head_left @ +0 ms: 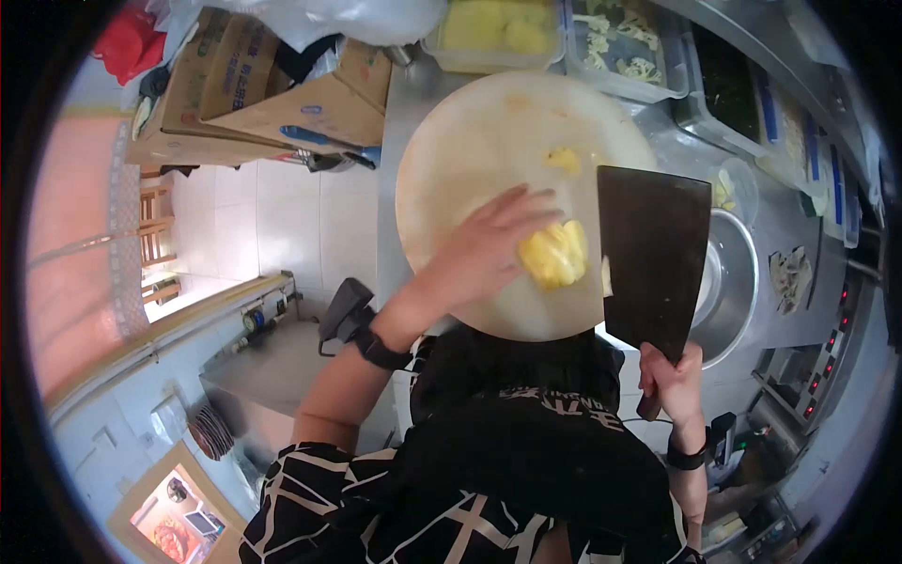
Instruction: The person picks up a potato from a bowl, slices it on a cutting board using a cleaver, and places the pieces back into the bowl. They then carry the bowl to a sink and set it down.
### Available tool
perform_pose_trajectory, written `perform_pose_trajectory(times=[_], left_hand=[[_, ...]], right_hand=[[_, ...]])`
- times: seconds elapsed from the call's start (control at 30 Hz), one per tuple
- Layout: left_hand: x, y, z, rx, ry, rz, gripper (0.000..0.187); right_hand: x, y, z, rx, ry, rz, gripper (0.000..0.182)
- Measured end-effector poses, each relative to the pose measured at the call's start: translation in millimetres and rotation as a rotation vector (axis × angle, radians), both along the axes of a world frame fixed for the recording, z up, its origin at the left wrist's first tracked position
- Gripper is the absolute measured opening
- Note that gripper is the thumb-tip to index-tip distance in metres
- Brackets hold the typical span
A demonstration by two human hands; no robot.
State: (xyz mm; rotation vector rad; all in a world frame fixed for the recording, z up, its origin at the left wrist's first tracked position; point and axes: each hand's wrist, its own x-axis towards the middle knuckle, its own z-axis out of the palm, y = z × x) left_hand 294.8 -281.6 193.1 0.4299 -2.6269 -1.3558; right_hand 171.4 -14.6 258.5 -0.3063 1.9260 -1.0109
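A round, pale cutting board [451,141] lies in front of me. On its near right part sits a yellow, ridged chunk of food [554,256] that looks like peeled pineapple. My left hand [493,235] is over the board at the chunk's left side, fingers stretched out and slightly blurred. A smaller yellow scrap [564,160] rests farther back. My right hand [672,376] grips the handle of a cleaver [655,254], its broad dark blade pointing away from me over the board's right edge. Beside the blade is a pale sliver [606,276].
To the right, partly behind the blade, stands a metal bowl [749,305]. Plastic tubs line the back, one with yellow pieces [498,26], another with cauliflower [625,42]. Cardboard boxes [319,108] stand at the left, with a blue-handled tool [324,138] beside them.
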Motion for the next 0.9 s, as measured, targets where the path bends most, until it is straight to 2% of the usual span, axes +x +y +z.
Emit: perform_pose_trajectory(times=[0.07,0.1,0.17,0.23,0.3,0.4,0.47,0.5,0.57,0.63,0.7,0.77,0.8,0.87,0.9], left_hand=[[-20,14,-10,-0.337,0.002,-0.357,0.066],[-25,21,-24,-0.496,0.037,-0.423,0.068],[-31,31,-40,-0.485,-0.013,-0.457,0.062],[-37,36,-34,-0.485,-0.063,-0.483,0.058],[-42,39,-21,-0.481,-0.413,-0.51,0.057],[-33,38,-25,-0.498,-0.316,-0.444,0.05],[-32,33,-29,-0.348,-0.318,-0.451,0.051],[-38,24,-27,-0.366,-0.312,-0.438,0.051],[-50,6,-25,0.098,-0.403,-0.123,0.055],[-72,-39,-64,0.103,-0.173,0.196,0.062],[-110,-97,-28,0.328,-0.002,0.333,0.069],[-147,-134,-56,-0.628,0.081,0.87,0.068],[-146,-131,-39,-0.62,0.081,0.854,0.068],[-147,-132,3,0.062,-0.036,0.482,0.064],[-143,-109,14,0.289,-0.037,0.269,0.062]], right_hand=[[-3,8,2,-0.114,-0.055,-0.094,0.027],[-3,12,4,-0.165,-0.199,-0.183,0.024],[-3,18,6,-0.262,-0.406,-0.307,0.021],[-1,26,-2,-0.32,-0.418,-0.35,0.022],[-3,29,-6,-0.307,-0.406,-0.37,0.022],[-7,33,-12,-0.281,-0.368,-0.34,0.022],[-9,35,-14,-0.258,-0.409,-0.357,0.022],[-10,35,-14,-0.258,-0.433,-0.369,0.023],[-14,35,-17,-0.281,-0.461,-0.384,0.02],[-19,33,-17,-0.29,-0.485,-0.4,0.017],[-20,33,-18,-0.27,-0.468,-0.384,0.016],[-18,33,-17,-0.258,-0.468,-0.375,0.016],[-19,31,-17,-0.257,-0.465,-0.362,0.016],[-20,22,-14,-0.255,-0.488,-0.372,0.015],[-18,21,-11,-0.244,-0.515,-0.377,0.015]])
